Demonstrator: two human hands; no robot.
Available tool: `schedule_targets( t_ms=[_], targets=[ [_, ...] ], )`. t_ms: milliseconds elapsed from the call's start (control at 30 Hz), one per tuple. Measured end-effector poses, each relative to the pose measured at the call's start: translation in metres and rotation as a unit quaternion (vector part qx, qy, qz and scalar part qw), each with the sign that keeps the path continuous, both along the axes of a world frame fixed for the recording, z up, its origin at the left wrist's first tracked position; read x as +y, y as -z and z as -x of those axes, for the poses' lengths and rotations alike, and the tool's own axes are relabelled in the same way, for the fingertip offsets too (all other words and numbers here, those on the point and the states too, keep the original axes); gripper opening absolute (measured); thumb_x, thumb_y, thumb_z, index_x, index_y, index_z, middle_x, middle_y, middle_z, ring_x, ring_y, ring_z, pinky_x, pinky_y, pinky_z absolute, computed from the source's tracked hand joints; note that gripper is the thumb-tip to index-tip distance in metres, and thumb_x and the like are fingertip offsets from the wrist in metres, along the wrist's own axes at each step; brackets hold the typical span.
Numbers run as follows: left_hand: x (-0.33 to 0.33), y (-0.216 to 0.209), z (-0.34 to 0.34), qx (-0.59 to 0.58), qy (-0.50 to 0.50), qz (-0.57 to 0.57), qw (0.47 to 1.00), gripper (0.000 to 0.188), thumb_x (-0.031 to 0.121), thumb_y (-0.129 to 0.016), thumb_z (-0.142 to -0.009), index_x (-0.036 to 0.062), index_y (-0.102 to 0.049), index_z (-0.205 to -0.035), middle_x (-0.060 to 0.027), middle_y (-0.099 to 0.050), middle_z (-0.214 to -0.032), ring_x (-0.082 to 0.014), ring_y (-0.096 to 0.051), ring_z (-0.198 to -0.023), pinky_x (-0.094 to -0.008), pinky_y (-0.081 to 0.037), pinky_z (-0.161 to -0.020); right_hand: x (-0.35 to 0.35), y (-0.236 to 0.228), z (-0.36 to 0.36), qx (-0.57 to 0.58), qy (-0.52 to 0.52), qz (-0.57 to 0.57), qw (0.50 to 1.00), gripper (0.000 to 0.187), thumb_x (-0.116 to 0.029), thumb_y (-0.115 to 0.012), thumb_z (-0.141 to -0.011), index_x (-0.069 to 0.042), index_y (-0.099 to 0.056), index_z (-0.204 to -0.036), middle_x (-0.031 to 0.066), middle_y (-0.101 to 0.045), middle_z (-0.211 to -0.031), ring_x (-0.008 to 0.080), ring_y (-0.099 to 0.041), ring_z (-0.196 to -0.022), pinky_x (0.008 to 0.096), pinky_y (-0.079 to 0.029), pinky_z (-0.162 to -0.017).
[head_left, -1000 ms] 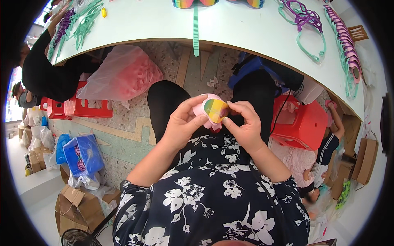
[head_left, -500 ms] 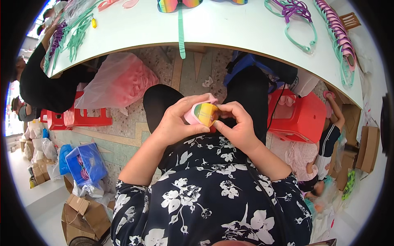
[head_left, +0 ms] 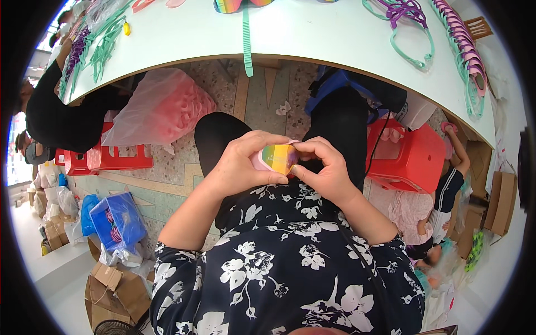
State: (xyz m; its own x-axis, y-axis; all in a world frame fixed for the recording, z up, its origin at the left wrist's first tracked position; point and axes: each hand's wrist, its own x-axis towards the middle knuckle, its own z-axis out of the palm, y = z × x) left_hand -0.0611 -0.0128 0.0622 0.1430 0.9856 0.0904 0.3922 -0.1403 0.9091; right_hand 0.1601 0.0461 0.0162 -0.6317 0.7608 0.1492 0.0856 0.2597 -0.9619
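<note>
Nearside of the white table, our L hand curls round the pink plastic goggle frame, prob. steadying it, w/ our R hand pinching the glossy rainbow-striped lens edge.

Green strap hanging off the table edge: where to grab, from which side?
Likely best to pinch the green strap by its free tip, coming from the near side of the white table. The tip sticks out past the edge, so fingers could probably close above and below; the rest runs back toward the rainbow goggles.
</note>
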Motion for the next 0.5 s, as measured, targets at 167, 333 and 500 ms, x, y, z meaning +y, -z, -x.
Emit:
schedule_targets(
  t_ms=[167,333,500],
  targets=[
    [-0.012,0.021,0.002,-0.197,-0.043,0.072,0.977,0.064,0.022,-0.094,-0.060,0.0041,-0.069,-0.117,-0.0077,-0.068,-0.109,-0.0198,-0.065,-0.101,-0.0326,-0.050,-0.089,0.029,-0.012,-0.017,0.004,-0.035,-0.024,0.999,0.039,-0.009,-0.081,-0.078,0.000,-0.065,-0.113,0.0072,-0.061,-0.105,0.0132,-0.060,-0.096,0.0268,-0.050,-0.086],
    [-0.012,0.013,0.001,-0.242,-0.001,0.077,0.967,0.067,0.025,-0.095,-0.059,0.0025,-0.069,-0.117,-0.0071,-0.067,-0.110,-0.0172,-0.062,-0.104,-0.0318,-0.047,-0.093,0.020,0.002,-0.009,0.157,-0.111,0.235,0.953,0.039,-0.014,-0.075,-0.087,0.002,-0.060,-0.120,0.0070,-0.062,-0.108,0.0145,-0.061,-0.103,0.0290,-0.050,-0.092],
    [-0.014,0.016,0.000,-0.264,-0.006,0.089,0.960,0.067,0.025,-0.094,-0.059,0.0024,-0.069,-0.117,-0.0069,-0.067,-0.111,-0.0167,-0.061,-0.104,-0.0311,-0.045,-0.094,0.014,0.001,-0.009,0.205,-0.121,0.408,0.881,0.030,-0.009,-0.071,-0.090,0.002,-0.064,-0.117,0.0057,-0.063,-0.104,0.0141,-0.061,-0.099,0.0284,-0.051,-0.088]
  ],
)
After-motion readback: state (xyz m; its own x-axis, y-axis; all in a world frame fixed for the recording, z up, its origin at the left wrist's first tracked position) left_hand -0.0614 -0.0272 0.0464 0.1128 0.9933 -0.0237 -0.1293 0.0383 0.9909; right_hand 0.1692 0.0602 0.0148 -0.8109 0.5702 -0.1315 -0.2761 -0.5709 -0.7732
